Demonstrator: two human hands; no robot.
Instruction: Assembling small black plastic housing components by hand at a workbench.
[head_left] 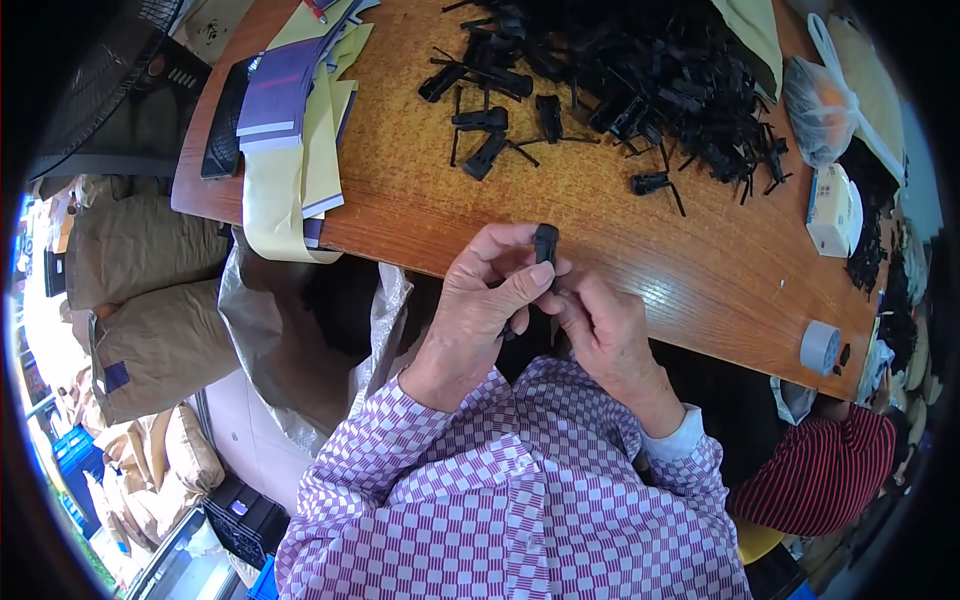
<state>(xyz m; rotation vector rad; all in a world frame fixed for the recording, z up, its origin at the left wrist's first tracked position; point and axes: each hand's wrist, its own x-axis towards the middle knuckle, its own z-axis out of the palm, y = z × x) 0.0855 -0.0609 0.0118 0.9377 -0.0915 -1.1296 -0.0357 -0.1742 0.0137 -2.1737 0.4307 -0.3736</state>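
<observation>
Just in front of the table's near edge, my left hand (490,290) grips a small black plastic clip-like part (545,243) between thumb and fingers, its top end pointing up. My right hand (605,330) is beside it, fingertips pinched together at the part's lower end. What those fingertips hold, if anything, is hidden. A bit of black also shows below my left fingers. Farther back lies a large heap of similar black parts with thin strap-like legs (640,80). Several loose ones, such as a black part (485,155), lie apart on the heap's left side.
Purple and yellow papers (275,110) overhang the wooden table (420,215) at left, near a fan (100,90). An open woven sack (260,330) stands below. At right are a tape roll (820,347), a small box (835,210) and a plastic bag (820,110). Someone in striped clothing (815,470) is close by.
</observation>
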